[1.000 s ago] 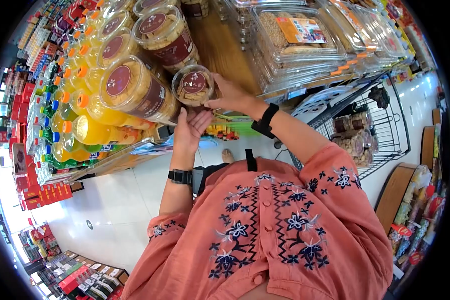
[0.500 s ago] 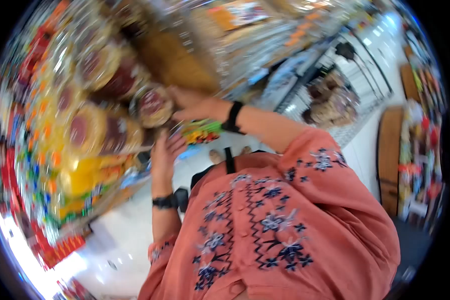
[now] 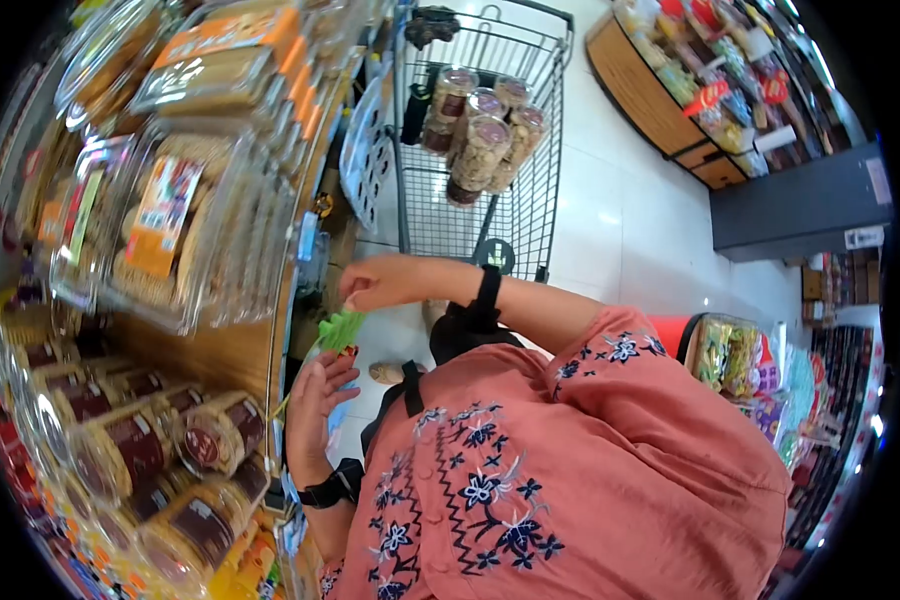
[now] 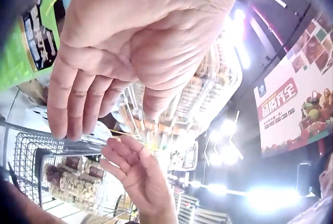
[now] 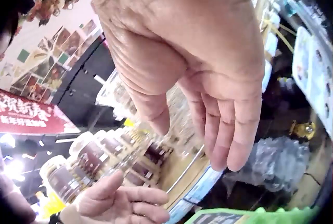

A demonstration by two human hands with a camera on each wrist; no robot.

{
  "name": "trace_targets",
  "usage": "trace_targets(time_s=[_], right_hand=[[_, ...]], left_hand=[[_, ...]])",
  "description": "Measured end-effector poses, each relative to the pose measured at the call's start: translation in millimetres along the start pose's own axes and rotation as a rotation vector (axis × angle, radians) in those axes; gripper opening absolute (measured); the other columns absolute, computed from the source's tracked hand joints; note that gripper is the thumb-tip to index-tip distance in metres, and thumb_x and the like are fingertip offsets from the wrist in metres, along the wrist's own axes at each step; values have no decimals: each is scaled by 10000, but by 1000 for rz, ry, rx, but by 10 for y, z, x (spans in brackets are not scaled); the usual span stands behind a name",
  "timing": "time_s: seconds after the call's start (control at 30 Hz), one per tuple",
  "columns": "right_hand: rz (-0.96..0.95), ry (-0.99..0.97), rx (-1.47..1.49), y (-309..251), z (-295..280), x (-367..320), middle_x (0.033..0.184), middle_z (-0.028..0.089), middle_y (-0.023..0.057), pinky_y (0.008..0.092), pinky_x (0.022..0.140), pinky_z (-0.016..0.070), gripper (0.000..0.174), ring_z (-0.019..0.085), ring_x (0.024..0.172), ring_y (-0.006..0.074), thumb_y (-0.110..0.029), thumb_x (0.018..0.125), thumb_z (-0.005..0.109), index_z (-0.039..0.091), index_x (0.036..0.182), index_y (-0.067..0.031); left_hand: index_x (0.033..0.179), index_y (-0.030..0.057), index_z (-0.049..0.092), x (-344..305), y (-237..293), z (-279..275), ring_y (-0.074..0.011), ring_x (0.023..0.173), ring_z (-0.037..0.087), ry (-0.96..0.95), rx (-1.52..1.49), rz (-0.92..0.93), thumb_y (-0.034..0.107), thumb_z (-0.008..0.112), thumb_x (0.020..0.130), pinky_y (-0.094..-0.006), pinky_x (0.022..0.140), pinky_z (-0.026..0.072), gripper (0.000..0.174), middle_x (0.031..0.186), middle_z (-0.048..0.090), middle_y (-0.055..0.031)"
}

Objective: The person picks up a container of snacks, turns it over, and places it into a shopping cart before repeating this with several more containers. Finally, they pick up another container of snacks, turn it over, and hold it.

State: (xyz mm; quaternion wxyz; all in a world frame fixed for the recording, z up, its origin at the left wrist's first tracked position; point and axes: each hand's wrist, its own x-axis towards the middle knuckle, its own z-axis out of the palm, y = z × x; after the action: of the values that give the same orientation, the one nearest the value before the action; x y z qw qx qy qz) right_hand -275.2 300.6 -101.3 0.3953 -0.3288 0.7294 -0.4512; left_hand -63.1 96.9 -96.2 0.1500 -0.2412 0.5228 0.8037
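Observation:
Beside the shelf edge, my left hand [image 3: 315, 405] is empty, palm up with its fingers apart. My right hand [image 3: 395, 280] hangs over a green item [image 3: 340, 330], its fingers loosely bent. The left wrist view shows the left palm [image 4: 140, 42] close up and the empty right hand [image 4: 140, 177] beyond. In the right wrist view the right hand [image 5: 192, 63] has relaxed fingers, with the left hand [image 5: 122, 203] below. On the shelf, a clear jar with a dark red label [image 3: 220, 433] lies among similar jars [image 3: 120, 450], touched by neither hand.
Stacked clear trays of biscuits [image 3: 170, 220] stand on the wooden shelf [image 3: 235, 350]. A wire shopping cart [image 3: 555, 210] beyond my right hand holds several jars [image 3: 480, 155]. A wooden display with packaged goods [image 3: 650, 90] curves along the far right; pale floor tiles [image 3: 610, 230] lie between.
Both hands have let go of the small jar they were around. The head view has turned right, bringing the cart to the upper middle and the jars to the lower left.

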Motion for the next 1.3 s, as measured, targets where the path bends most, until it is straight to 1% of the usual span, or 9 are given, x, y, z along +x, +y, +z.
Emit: trace_targets(time_s=[0.17, 0.27, 0.53, 0.7, 0.8, 0.97, 1.07, 1.17, 1.3], right_hand=[[216, 226, 412, 507, -856, -380, 1030, 694, 55, 276, 774, 575, 374, 687, 902, 131, -256, 963, 685, 618, 1224, 4], [223, 489, 453, 846, -1403, -547, 898, 702, 67, 284, 678, 581, 349, 687, 786, 137, -273, 959, 682, 655, 1174, 1], [301, 937, 296, 1799, -2890, -993, 938, 681, 75, 268, 626, 545, 374, 654, 776, 123, -295, 927, 712, 652, 1105, 28], [369, 1126, 39, 2449, -3378, -1098, 845, 687, 149, 361, 735, 531, 263, 674, 797, 230, -213, 848, 730, 660, 947, 20], [176, 1335, -133, 2918, -3598, -1023, 841, 693, 166, 407, 747, 534, 277, 677, 791, 325, -218, 842, 725, 676, 970, 23], [344, 1260, -244, 2897, -4192, -905, 1166, 617, 344, 487, 875, 555, 613, 624, 1019, 457, -312, 839, 770, 562, 1253, 90], [434, 1218, -410, 2847, -4540, -733, 1189, 582, 388, 506, 903, 554, 683, 623, 1039, 489, -386, 828, 787, 564, 1261, 92], [598, 1167, -453, 3047, -4792, -444, 1214, 583, 376, 504, 963, 555, 808, 611, 1142, 523, -530, 779, 814, 570, 1263, 69], [717, 1094, -594, 3300, -4918, -191, 1261, 614, 327, 503, 990, 532, 901, 629, 1170, 459, -639, 712, 823, 598, 1287, 18]], left_hand=[[1429, -63, 469, 446, 260, 324, -285, 1139, 671, -50, 81, -57, 408, 509, 1090, -386, 915, 577, 582, 1290, 639, -220], [1424, -64, 472, 767, 333, 525, -267, 1130, 673, 6, 87, -68, 411, 514, 1088, -369, 904, 586, 584, 1265, 642, -210], [1393, -42, 508, 1714, 546, 1300, -242, 1091, 696, -79, 127, -159, 383, 532, 1087, -359, 869, 606, 524, 1218, 675, -160], [1378, -45, 527, 2185, 679, 1763, -239, 1077, 700, -92, 194, -204, 368, 532, 1088, -345, 862, 606, 504, 1195, 681, -153], [1380, -47, 524, 2374, 698, 1909, -238, 1077, 700, -97, 213, -237, 368, 529, 1089, -347, 864, 606, 507, 1195, 681, -155], [1375, -43, 524, 2552, 617, 1959, -243, 1080, 700, -88, 238, -285, 381, 515, 1093, -357, 868, 607, 510, 1196, 681, -155], [1382, -40, 512, 2559, 583, 1971, -245, 1080, 701, -69, 252, -300, 396, 495, 1098, -366, 871, 609, 521, 1200, 683, -158], [1385, -47, 505, 2549, 510, 1926, -248, 1080, 701, -32, 244, -329, 404, 486, 1100, -372, 872, 612, 533, 1203, 681, -164], [1384, -60, 498, 2497, 429, 1871, -256, 1081, 700, 30, 209, -373, 403, 477, 1102, -383, 866, 617, 543, 1202, 677, -174]])
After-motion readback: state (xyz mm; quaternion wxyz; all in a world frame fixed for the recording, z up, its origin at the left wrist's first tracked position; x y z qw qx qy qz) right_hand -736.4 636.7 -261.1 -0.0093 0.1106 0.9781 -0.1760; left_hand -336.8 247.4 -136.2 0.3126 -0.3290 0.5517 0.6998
